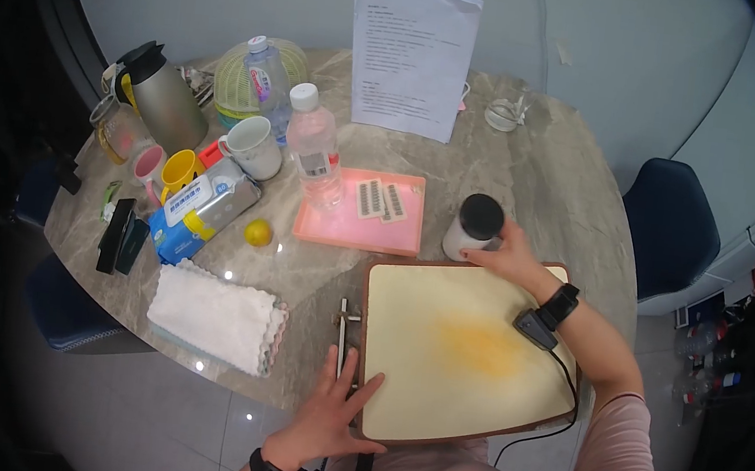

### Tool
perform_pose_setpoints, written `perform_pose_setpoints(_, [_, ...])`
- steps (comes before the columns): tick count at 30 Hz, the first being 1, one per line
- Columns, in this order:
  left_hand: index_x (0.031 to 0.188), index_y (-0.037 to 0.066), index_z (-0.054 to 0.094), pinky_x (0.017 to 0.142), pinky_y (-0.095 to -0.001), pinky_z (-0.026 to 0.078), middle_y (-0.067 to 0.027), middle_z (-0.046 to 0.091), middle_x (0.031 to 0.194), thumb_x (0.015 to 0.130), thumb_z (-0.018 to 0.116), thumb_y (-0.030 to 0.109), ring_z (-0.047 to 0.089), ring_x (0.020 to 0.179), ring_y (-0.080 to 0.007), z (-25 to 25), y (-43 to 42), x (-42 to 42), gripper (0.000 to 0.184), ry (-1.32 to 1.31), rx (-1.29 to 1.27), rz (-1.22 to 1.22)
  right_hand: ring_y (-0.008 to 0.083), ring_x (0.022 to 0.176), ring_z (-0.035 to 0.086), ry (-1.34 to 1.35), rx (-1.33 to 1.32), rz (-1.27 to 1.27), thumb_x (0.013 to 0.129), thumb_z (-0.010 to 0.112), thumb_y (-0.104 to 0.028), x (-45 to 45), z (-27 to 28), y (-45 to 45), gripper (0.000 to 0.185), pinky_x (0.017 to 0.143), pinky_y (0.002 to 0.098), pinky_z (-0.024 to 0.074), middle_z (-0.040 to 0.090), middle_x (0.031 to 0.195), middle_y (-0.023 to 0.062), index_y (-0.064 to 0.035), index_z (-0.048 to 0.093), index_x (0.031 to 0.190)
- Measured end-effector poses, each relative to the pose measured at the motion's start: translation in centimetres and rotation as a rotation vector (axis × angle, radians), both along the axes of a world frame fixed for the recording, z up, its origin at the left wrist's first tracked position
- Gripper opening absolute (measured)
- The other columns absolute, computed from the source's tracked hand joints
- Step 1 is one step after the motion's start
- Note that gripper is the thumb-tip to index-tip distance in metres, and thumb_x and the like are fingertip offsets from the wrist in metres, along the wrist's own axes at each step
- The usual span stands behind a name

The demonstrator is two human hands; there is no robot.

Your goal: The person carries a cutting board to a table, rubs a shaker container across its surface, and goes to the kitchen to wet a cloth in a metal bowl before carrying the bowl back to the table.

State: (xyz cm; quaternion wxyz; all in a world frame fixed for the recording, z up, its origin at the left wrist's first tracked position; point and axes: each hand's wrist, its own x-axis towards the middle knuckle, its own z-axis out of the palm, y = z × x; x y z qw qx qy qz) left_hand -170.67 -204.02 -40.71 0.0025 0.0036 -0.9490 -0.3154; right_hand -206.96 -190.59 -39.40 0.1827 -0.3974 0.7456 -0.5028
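Observation:
My right hand (509, 254) has its fingers around the lower side of a white jar with a black lid (481, 217), which stands upright just beyond the board's far edge. A cream-coloured board with a brown rim (413, 331) lies in front of me, with a yellow-orange stain on its surface. At the board's left edge, my left hand (333, 415) rests with its fingers spread. Thin metal rods (343, 324) lie beside the board, partly behind that hand.
A pink tray (356, 244) holds patterned cards, with a clear bottle (315, 151) at its left. Folded white cloths (213, 315), a yellow fruit (258, 233), a wipes pack (205, 213), mugs and a steel jug (162, 98) are left. A printed sheet (411, 64) stands behind.

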Motion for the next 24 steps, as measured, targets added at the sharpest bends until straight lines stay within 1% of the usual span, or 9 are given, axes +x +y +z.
perform_pose_setpoints(2, [0.144, 0.012, 0.045, 0.107, -0.0659, 0.027, -0.0342, 0.01, 0.154, 0.059, 0.084, 0.06, 0.003, 0.138, -0.063, 0.0, 0.8, -0.3, 0.105, -0.001, -0.006, 0.011, 0.0175, 0.113, 0.058, -0.026, 0.002, -0.056, 0.074, 0.082, -0.016, -0.5, 1.1, 1.5, 0.062, 0.097, 0.0339, 0.046, 0.062, 0.12, 0.0093, -0.0012, 0.054, 0.127])
perform_pose_setpoints(3, [0.143, 0.012, 0.046, 0.107, -0.0664, 0.027, -0.0345, 0.011, 0.154, 0.06, 0.083, 0.061, 0.004, 0.138, -0.0636, 0.0, 1.1, -0.5, 0.103, -0.001, -0.006, 0.016, 0.0169, 0.114, 0.057, -0.052, -0.097, -0.075, 0.075, 0.081, -0.013, -0.8, 1.1, 2.4, 0.056, 0.097, 0.0342, 0.0453, 0.062, 0.118, 0.0079, -0.002, 0.055, 0.124])
perform_pose_setpoints(6, [0.148, 0.015, 0.039, 0.108, -0.0666, 0.025, -0.0349, 0.014, 0.153, 0.065, 0.079, 0.063, 0.008, 0.138, -0.0635, 0.0, 1.8, -1.3, 0.104, -0.012, -0.011, 0.028, 0.0158, 0.11, 0.058, -0.05, -0.207, -0.213, 0.081, 0.074, -0.013, -0.6, 3.8, 5.4, 0.045, 0.094, 0.0335, 0.0463, 0.062, 0.114, 0.0069, -0.0023, 0.055, 0.121])
perform_pose_setpoints(9, [0.148, 0.014, 0.039, 0.107, -0.0671, 0.025, -0.0359, 0.016, 0.152, 0.067, 0.077, 0.064, 0.01, 0.137, -0.0634, 0.2, 2.2, -2.7, 0.102, 0.0, -0.031, 0.025, 0.0138, 0.101, 0.059, -0.171, -0.25, -0.268, 0.086, 0.067, -0.014, -0.4, 5.5, 9.1, 0.037, 0.089, 0.0316, 0.0478, 0.062, 0.11, 0.0056, -0.0018, 0.056, 0.119])
perform_pose_setpoints(12, [0.144, 0.012, 0.044, 0.105, -0.0697, 0.026, -0.0368, 0.015, 0.151, 0.063, 0.081, 0.062, 0.008, 0.136, -0.066, 0.6, 2.1, -4.2, 0.102, -0.008, -0.041, 0.005, 0.0119, 0.094, 0.059, -0.226, -0.063, -0.334, 0.087, 0.064, -0.016, 1.2, 5.6, 13.1, 0.036, 0.085, 0.0297, 0.0486, 0.063, 0.106, 0.0045, -0.001, 0.056, 0.119])
perform_pose_setpoints(16, [0.145, 0.011, 0.043, 0.105, -0.0713, 0.025, -0.0367, 0.016, 0.151, 0.064, 0.079, 0.064, 0.011, 0.135, -0.0663, 0.3, 1.7, -5.1, 0.102, 0.017, -0.038, -0.006, 0.0133, 0.098, 0.059, -0.13, 0.032, -0.329, 0.088, 0.061, -0.013, 5.2, 5.2, 15.5, 0.04, 0.087, 0.0301, 0.0478, 0.063, 0.109, 0.0057, 0.0007, 0.054, 0.125])
perform_pose_setpoints(18, [0.145, 0.011, 0.043, 0.104, -0.0723, 0.025, -0.036, 0.015, 0.151, 0.064, 0.079, 0.064, 0.011, 0.134, -0.0665, -0.2, 1.6, -5.0, 0.103, 0.02, -0.027, -0.014, 0.0146, 0.103, 0.058, -0.185, -0.001, -0.38, 0.086, 0.064, -0.019, 7.4, 4.3, 16.6, 0.046, 0.09, 0.0309, 0.0462, 0.063, 0.112, 0.0066, 0.0022, 0.053, 0.126])
perform_pose_setpoints(21, [0.145, 0.01, 0.042, 0.105, -0.0704, 0.026, -0.0347, 0.016, 0.152, 0.069, 0.075, 0.064, 0.012, 0.134, -0.066, -0.6, 1.1, -4.6, 0.099, 0.062, -0.009, -0.051, 0.015, 0.104, 0.058, -0.233, 0.001, -0.446, 0.085, 0.067, -0.024, 10.1, 3.6, 17.8, 0.051, 0.091, 0.0308, 0.0453, 0.063, 0.113, 0.0071, 0.0026, 0.053, 0.126])
perform_pose_setpoints(24, [0.144, 0.007, 0.043, 0.107, -0.0655, 0.028, -0.0332, 0.021, 0.151, 0.076, 0.074, 0.056, 0.016, 0.136, -0.0621, -0.5, 0.6, -4.0, 0.089, 0.064, 0.017, -0.059, 0.0152, 0.104, 0.058, -0.215, -0.003, -0.48, 0.084, 0.068, -0.025, 11.9, 3.0, 18.3, 0.051, 0.091, 0.0308, 0.0453, 0.063, 0.113, 0.0078, 0.0024, 0.053, 0.124])
